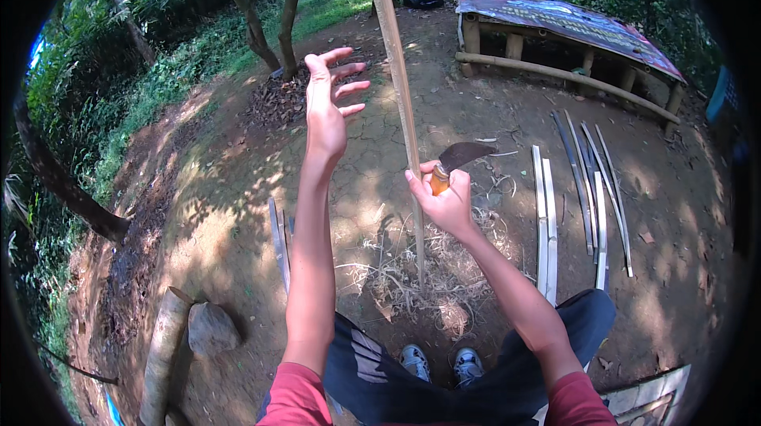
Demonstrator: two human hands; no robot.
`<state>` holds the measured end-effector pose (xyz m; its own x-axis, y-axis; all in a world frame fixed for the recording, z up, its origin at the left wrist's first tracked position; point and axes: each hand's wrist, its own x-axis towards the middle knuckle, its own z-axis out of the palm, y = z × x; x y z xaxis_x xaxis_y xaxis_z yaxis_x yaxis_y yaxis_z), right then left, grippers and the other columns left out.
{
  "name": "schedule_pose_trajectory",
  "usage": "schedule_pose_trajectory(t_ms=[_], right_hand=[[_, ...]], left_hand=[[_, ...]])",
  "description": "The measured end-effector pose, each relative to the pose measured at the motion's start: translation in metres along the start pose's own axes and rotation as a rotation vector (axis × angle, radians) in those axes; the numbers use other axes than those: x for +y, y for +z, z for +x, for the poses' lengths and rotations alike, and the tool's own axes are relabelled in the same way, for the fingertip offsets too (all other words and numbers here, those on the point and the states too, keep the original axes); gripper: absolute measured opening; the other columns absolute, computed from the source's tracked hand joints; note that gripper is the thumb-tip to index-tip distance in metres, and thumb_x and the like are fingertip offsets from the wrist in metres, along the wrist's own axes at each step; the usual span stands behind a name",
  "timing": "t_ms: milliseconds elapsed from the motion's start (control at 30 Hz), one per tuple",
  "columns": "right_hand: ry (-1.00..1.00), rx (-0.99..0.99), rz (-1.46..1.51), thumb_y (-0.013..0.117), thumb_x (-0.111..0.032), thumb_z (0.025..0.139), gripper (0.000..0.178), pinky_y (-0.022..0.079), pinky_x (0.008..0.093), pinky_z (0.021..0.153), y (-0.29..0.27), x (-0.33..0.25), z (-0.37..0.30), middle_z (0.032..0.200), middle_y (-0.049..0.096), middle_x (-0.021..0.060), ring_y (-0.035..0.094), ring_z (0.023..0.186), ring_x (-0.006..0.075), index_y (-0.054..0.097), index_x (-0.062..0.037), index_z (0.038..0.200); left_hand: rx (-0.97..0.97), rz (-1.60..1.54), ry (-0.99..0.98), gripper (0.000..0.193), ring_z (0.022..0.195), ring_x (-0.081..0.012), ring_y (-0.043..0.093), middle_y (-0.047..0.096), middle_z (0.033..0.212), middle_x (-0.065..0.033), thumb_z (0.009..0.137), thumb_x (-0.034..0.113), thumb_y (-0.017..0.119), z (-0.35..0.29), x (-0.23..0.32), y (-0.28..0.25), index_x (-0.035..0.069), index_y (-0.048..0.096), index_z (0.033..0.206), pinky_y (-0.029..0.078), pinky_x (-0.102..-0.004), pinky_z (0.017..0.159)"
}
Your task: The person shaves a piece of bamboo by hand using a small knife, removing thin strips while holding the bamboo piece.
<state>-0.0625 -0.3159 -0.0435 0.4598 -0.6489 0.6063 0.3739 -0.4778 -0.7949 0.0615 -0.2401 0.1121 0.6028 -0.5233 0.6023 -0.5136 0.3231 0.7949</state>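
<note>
A long pale bamboo strip (403, 97) stands nearly upright before me, its lower end down among curly shavings (432, 287) on the ground. My right hand (445, 202) is closed around the orange-brown handle of a knife (466, 155) with a dark, curved, broad blade pointing right. The thumb of that hand lies against the strip. Left of the strip, my left hand (326, 105) is raised with its fingers spread, apart from the strip and holding nothing.
Split bamboo strips (547, 220) lie on the dirt at right, darker ones (577, 172) beside them. A low bamboo structure (571, 73) with a sheet on top stands far right. At left are a log (165, 355), a rock (212, 329) and trees (255, 26).
</note>
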Motion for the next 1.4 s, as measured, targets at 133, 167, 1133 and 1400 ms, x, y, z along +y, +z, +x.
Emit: schedule_pose_trajectory(t_ms=[133, 167, 1133, 1400], right_hand=[[-0.017, 0.082, 0.004, 0.069, -0.013, 0.08, 0.019, 0.036, 0.0233, 0.045, -0.006, 0.015, 0.012, 0.047, 0.043, -0.0039, 0.039, 0.044, 0.0035, 0.058, -0.0002, 0.071], [-0.083, 0.109, -0.048, 0.069, -0.014, 0.081, 0.022, 0.035, 0.0229, 0.045, -0.01, 0.022, 0.018, 0.049, 0.045, -0.004, 0.039, 0.046, 0.003, 0.057, -0.0003, 0.07], [1.081, 0.349, 0.744, 0.062, -0.017, 0.087, 0.019, 0.029, 0.0202, 0.042, -0.031, 0.1, -0.102, 0.063, 0.039, -0.0038, 0.035, 0.049, 0.0049, 0.045, -0.0096, 0.083], [1.419, -0.178, 0.707, 0.043, -0.031, 0.089, 0.027, 0.029, 0.0211, 0.041, -0.034, 0.101, -0.133, 0.066, 0.041, 0.0014, 0.034, 0.049, 0.0073, 0.043, -0.0069, 0.103]], left_hand=[[0.453, -0.292, -0.255, 0.043, 0.066, -0.0202, 0.059, 0.057, 0.07, -0.0114, 0.094, 0.035, 0.023, -0.1, -0.068, -0.021, 0.007, 0.046, 0.072, 0.052, -0.0352, 0.058], [0.483, -0.401, -0.392, 0.04, 0.059, -0.02, 0.055, 0.051, 0.061, -0.0097, 0.092, 0.032, 0.024, -0.133, -0.085, -0.022, 0.008, 0.043, 0.066, 0.049, -0.0339, 0.055], [0.658, -0.773, -0.213, 0.03, 0.041, -0.0123, 0.025, 0.022, 0.045, -0.0007, 0.092, 0.024, 0.036, -0.14, -0.119, -0.039, 0.014, 0.026, 0.065, 0.029, -0.029, 0.044], [0.447, -0.626, -0.161, 0.038, 0.035, -0.0101, 0.021, 0.022, 0.042, 0.001, 0.09, 0.023, 0.043, -0.103, -0.098, -0.049, 0.014, 0.025, 0.058, 0.02, -0.0259, 0.035]])
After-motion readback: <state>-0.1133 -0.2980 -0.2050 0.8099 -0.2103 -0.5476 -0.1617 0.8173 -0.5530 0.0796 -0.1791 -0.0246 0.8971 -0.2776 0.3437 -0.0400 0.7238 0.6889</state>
